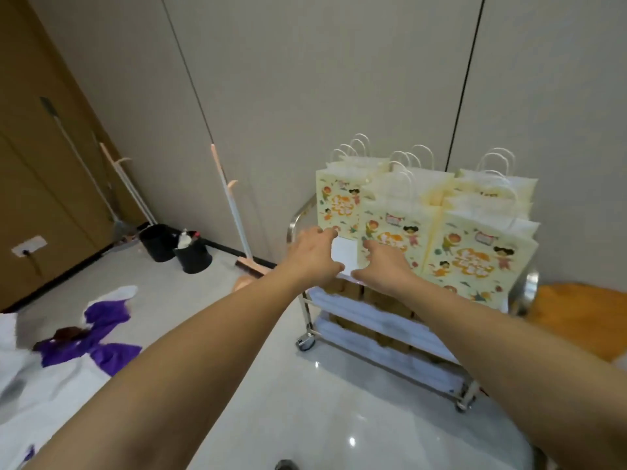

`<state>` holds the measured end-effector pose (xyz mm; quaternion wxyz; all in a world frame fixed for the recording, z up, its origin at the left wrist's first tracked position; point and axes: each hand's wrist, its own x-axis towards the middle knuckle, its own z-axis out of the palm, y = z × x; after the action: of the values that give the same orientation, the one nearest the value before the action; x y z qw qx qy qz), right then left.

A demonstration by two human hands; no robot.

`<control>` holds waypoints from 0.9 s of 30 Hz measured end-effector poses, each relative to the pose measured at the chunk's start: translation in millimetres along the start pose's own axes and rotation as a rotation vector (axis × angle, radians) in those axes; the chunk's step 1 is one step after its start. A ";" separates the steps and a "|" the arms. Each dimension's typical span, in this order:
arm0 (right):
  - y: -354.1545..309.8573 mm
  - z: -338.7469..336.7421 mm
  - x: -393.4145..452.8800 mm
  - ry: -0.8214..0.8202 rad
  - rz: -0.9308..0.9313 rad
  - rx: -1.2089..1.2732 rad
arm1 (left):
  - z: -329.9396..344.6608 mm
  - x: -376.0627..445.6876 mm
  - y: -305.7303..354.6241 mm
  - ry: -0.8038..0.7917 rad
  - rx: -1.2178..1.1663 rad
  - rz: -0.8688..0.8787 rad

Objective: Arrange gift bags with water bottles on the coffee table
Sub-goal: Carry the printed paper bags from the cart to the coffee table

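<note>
Everything here can be placed off the cart [305,212], a shiny steel one on casters parked against the grey wall. The bags [400,212] are stood upright on its top shelf, packed close together, pale yellow with cartoon kids printed on them and white twisted handles sticking up. What's inside them can't be seen from this angle. A small white card [344,254] is seen at the cart's front left corner, just in front of the bags.

Both arms are stretched out to that corner. The left hand [314,256] is held with fingers spread and relaxed, gripping nothing, its fingertips at the card's left edge. The right hand [381,266] is laid flat and loose at the card's right side, fingers up against the front of the nearest bag, nothing pinched.

Folded white towels [353,312] are stacked on the cart's lower shelves.

Left of the cart, a broom [234,212] is leaned on the wall, and further left two black bins [176,247] are set on the floor by some mops. A purple and white cloth [98,334] is dumped on the floor well left of the cart. A bit of orange wood [583,313] is showing just right of the cart.
</note>
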<state>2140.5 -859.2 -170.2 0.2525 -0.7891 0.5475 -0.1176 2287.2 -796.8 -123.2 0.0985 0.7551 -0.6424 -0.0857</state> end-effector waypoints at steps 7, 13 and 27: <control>47.7 -43.5 60.6 0.169 0.265 0.040 | 10.5 115.8 29.5 -0.032 -0.049 0.217; 61.3 -64.2 110.5 0.288 0.423 0.070 | 2.8 212.2 39.7 -0.081 -0.090 0.331; 113.4 -68.7 202.8 0.247 0.519 0.105 | 36.0 327.7 80.9 -0.081 -0.067 0.486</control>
<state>2093.1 -1095.9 -190.4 0.2460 -0.5883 0.7508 -0.1726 2253.2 -1134.3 -138.0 0.1154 0.5709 -0.8053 -0.1107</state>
